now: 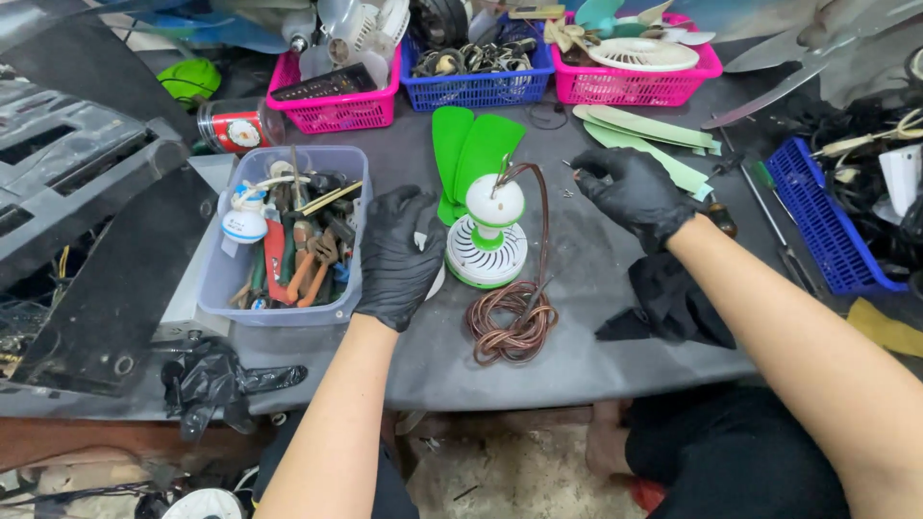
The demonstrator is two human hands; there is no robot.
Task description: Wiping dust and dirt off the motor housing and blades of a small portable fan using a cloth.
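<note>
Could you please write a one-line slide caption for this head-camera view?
Black-gloved left hand steadies a small green-and-white fan beside its coiled brown cord; right hand picks at small parts.

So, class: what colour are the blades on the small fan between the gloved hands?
Green: the fan blades are bright green, above a white motor housing. Head view shows it best.

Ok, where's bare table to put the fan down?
Bare patches: the table's near edge below the cord, and between the fan and right hand. Crowded: baskets along the back, tool bin left.
</note>
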